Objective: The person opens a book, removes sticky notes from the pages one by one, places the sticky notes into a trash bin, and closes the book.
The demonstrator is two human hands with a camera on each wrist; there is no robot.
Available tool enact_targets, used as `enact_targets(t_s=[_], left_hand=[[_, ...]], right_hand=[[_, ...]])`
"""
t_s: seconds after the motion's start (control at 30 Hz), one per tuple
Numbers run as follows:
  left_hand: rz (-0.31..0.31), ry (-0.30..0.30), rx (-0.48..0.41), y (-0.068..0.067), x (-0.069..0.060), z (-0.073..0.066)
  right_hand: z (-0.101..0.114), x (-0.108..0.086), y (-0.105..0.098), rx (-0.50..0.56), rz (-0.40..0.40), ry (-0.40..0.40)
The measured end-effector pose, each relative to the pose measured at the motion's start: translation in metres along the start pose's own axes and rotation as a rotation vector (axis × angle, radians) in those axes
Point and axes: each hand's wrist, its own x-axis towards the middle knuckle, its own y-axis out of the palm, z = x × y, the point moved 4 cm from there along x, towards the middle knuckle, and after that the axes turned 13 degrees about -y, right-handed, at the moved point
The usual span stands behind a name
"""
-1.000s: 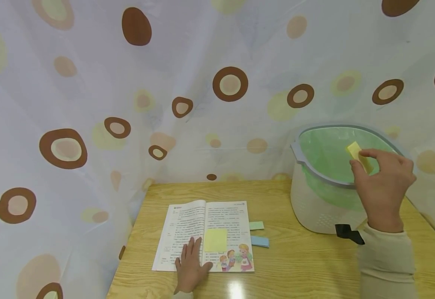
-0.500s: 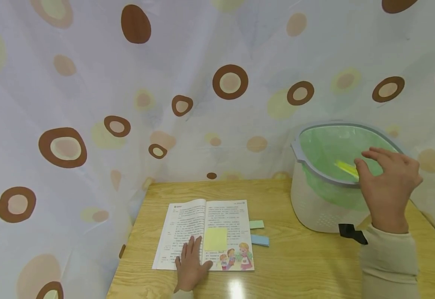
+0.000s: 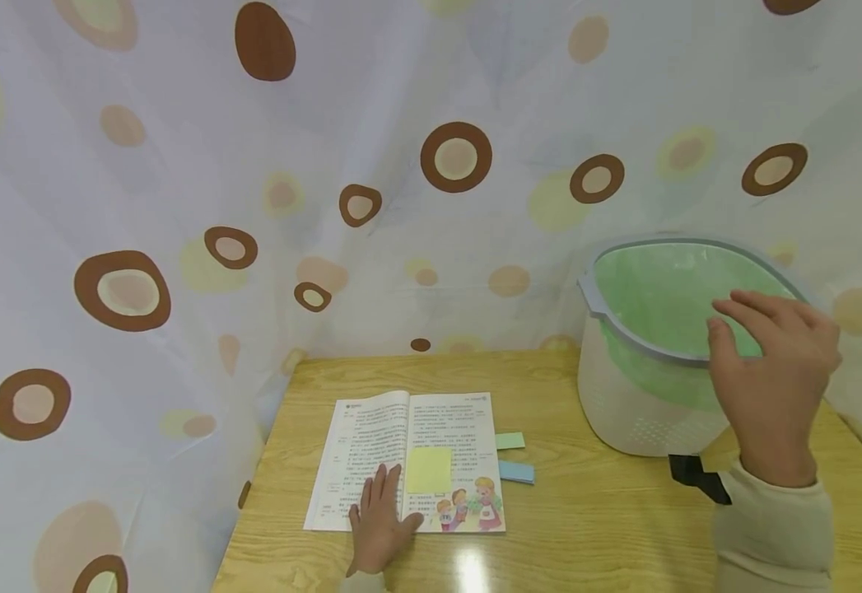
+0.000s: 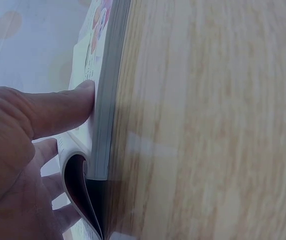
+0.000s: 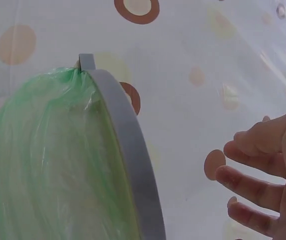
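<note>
An open book (image 3: 356, 445) lies on the table, with a yellow sticky note (image 3: 428, 471) on its right page. My left hand (image 3: 380, 520) rests with spread fingers across the lower middle of the book. In the left wrist view the thumb touches the page near the book's thick edge. Over the near right rim of a white bin (image 3: 626, 408) hangs my right hand (image 3: 775, 375), thumb and fingers apart, with nothing between them. A green plastic bag (image 5: 47, 165) lines the bin under its grey rim (image 5: 132, 150). The bin's bottom is hidden.
Beside the book's right edge are a green paper strip (image 3: 510, 441) and a blue one (image 3: 516, 471). A curtain with brown circles (image 3: 456, 156) hangs behind the wooden table (image 3: 549, 535). Black tape (image 3: 697, 478) shows near the right cuff.
A second yellow paper slip, pinched in my right hand earlier, was let go and dropped into the bin, out of sight. My right hand shifted slightly right; the left stays put.
</note>
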Motion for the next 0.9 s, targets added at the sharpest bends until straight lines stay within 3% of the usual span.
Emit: enact_targets(t_s=[0.13, 0.27, 0.37, 0.47, 0.53, 0.67, 0.9], left_hand=[[0.008, 0.005, -0.003, -0.002, -0.001, -0.003], [0.012, 0.003, -0.003, -0.002, -0.001, -0.004], [0.012, 0.002, -0.007, -0.002, -0.001, -0.004], [0.013, 0.000, -0.009, -0.002, -0.003, -0.004], [0.014, -0.001, -0.012, -0.002, -0.003, -0.004], [0.016, 0.001, -0.015, -0.003, -0.004, -0.004], [0.009, 0.007, -0.007, -0.003, -0.004, -0.003]], right_hand=[[0.015, -0.001, -0.006, 0.025, -0.058, -0.043], [0.038, -0.005, -0.005, 0.116, -0.175, -0.079], [0.060, -0.010, 0.003, 0.220, -0.278, -0.141], [0.080, -0.022, 0.018, 0.305, -0.281, -0.242], [0.089, -0.034, 0.031, 0.348, -0.227, -0.306], [0.101, -0.065, 0.065, 0.396, -0.030, -0.373], [0.121, -0.127, 0.124, 0.404, 0.363, -0.329]])
